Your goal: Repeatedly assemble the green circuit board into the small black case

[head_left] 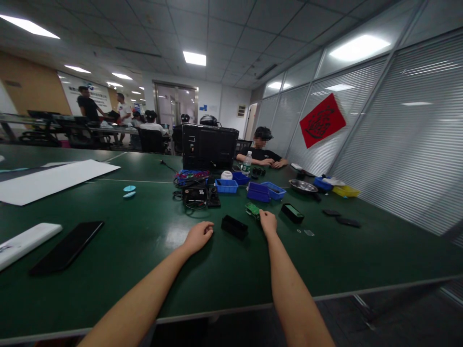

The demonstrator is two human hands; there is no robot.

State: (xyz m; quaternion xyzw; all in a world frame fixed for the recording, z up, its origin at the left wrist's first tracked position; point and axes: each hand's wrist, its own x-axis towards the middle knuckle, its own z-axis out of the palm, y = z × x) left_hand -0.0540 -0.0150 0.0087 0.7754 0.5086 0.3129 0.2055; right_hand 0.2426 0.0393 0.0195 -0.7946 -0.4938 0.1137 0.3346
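Observation:
My right hand (268, 223) is closed on the near edge of a green circuit board (252, 209), which is tilted just above or on the table. On the table, my left hand (198, 236) rests with its fingers curled in, and nothing shows in them. Between the two hands lies a black open box-shaped housing (234, 226), touched by neither. Right of my right hand sits another black housing (292, 213) with a green panel in it. A small clear piece (309, 233) and a little ring (298, 231) lie nearby.
Behind the hands stand blue bins (258, 192), a tangle of cables and electronics (195, 196), a bottle (247, 164) and a black monitor (210, 147). A steel bowl (303, 186) is at right. A black slab (67, 246) and white box (29, 243) lie left. A person (262, 149) sits opposite.

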